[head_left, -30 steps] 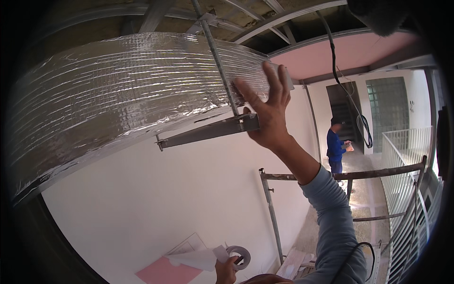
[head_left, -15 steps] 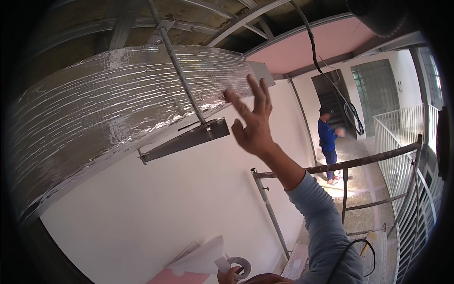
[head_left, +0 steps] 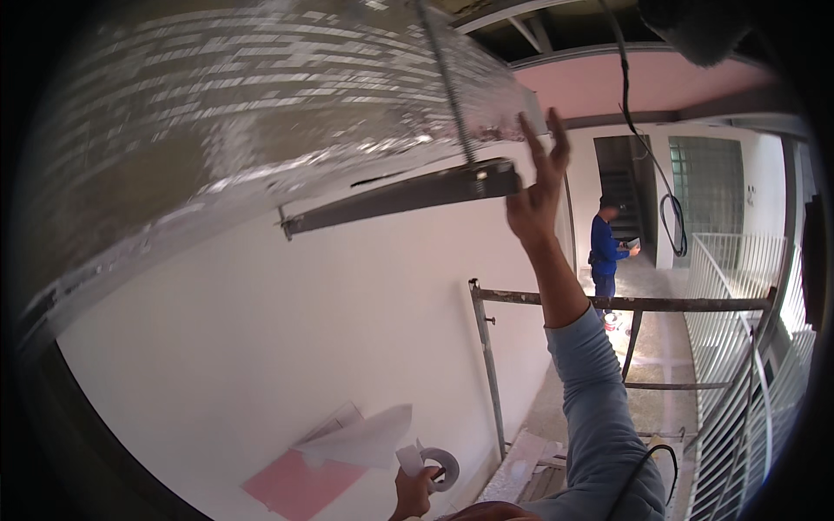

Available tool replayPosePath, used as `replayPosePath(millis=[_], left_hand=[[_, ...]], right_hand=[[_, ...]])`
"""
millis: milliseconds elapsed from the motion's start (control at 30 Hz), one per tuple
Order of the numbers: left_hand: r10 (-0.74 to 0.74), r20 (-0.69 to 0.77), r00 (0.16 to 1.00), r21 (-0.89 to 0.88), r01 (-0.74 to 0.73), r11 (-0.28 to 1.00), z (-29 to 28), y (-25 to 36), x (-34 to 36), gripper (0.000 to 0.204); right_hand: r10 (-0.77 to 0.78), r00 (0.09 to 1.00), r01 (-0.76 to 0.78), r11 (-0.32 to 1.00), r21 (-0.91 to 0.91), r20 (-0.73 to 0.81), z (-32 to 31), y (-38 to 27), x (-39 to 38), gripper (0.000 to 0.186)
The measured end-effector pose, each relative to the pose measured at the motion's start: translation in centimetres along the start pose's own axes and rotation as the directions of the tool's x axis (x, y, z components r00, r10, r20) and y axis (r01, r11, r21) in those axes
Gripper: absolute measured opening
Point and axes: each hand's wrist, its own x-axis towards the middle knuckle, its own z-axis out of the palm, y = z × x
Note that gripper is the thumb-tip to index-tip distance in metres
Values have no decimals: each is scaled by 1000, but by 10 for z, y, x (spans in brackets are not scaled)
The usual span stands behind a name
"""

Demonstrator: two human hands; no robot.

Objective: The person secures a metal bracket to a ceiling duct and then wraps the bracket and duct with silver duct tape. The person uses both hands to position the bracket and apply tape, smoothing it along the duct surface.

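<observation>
My right hand (head_left: pixel 539 195) is raised on a blue-grey sleeve, its fingers stretched upward and nothing visible in them. It is close to the right end of a dark metal bracket (head_left: pixel 391 198), which a threaded rod (head_left: pixel 449 87) holds below a foil-wrapped duct (head_left: pixel 261 104). The fingertips reach toward the duct's lower far edge; whether they touch it I cannot tell. Low in the view, my left hand (head_left: pixel 413 493) is closed around a roll of silvery tape (head_left: pixel 449 469), with a short end of tape sticking out at its left.
Scaffold rails (head_left: pixel 625 304) stand beyond my right arm. On the floor past them, a person in blue (head_left: pixel 605 247) holds something flat. White railings (head_left: pixel 738 330) run along the right. A black cable (head_left: pixel 647 148) hangs from above; a pink board and white sheet (head_left: pixel 304 482) are below.
The view has tilted and shifted, and the duct and bracket stand higher and farther right in it. My right hand has come closer to the bracket's end, its fingers pointing more upright. The tape stays in my left hand.
</observation>
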Motion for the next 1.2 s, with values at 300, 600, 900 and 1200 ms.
replayPosePath(millis=[300,600,900,1200], left_hand=[[-288,-54,956,-531,217,819,-5,25,-9,42],[-314,-51,948,-512,245,823,-16,16,0,45],[-306,-16,952,-486,260,834,-11,22,3,47],[-287,-21,958,-471,243,848,1,20,6,47]], right_hand=[[-413,895,401,910,-103,-170,28,-31,63,109],[-402,905,396,916,-71,-140,22,-37,72,118],[-420,903,416,907,-60,-94,14,-43,80,121],[-563,822,561,826,-52,-87,15,-21,91,121]])
